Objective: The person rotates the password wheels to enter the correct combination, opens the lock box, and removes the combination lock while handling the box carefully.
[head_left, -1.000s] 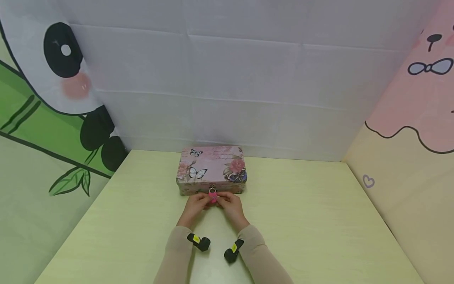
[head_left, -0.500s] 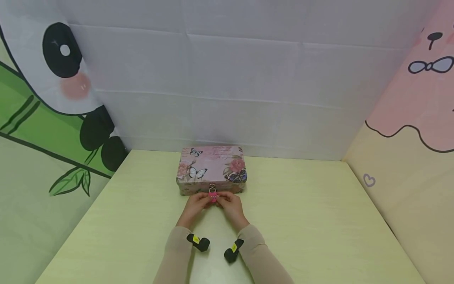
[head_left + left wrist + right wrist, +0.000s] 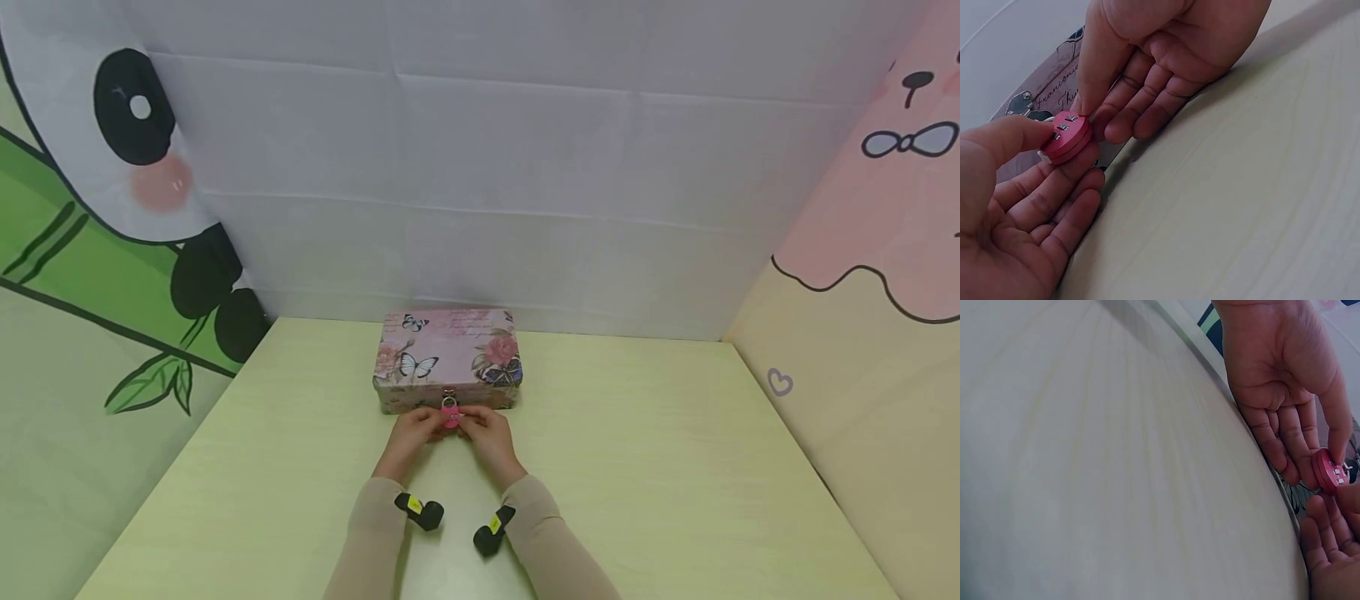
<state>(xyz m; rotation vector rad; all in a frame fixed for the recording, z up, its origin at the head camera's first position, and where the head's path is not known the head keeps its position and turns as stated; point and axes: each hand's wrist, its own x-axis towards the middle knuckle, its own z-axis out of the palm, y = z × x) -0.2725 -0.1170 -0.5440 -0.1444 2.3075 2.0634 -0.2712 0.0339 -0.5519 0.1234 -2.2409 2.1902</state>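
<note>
A small pink combination padlock (image 3: 450,415) sits at the front of a floral butterfly box (image 3: 450,350), its shackle up at the metal clasp (image 3: 448,392). Whether the shackle is locked cannot be told. My left hand (image 3: 409,437) pinches the padlock, the thumb lying on its number dials and a finger beneath in the left wrist view. From the other side my right hand (image 3: 492,442) grips its edge between thumb and fingertips. Several small dials show on the padlock (image 3: 1069,132) face. The box lid is down.
The box stands on a pale yellow table (image 3: 637,467) close to a white cloth backdrop (image 3: 517,158). Printed side walls flank it, with a panda on the left and a pink figure (image 3: 877,225) on the right. Black wrist cameras (image 3: 427,515) are strapped to both sleeves.
Both hands stay at the padlock, with at most slight finger shifts on it. The box has not moved.
</note>
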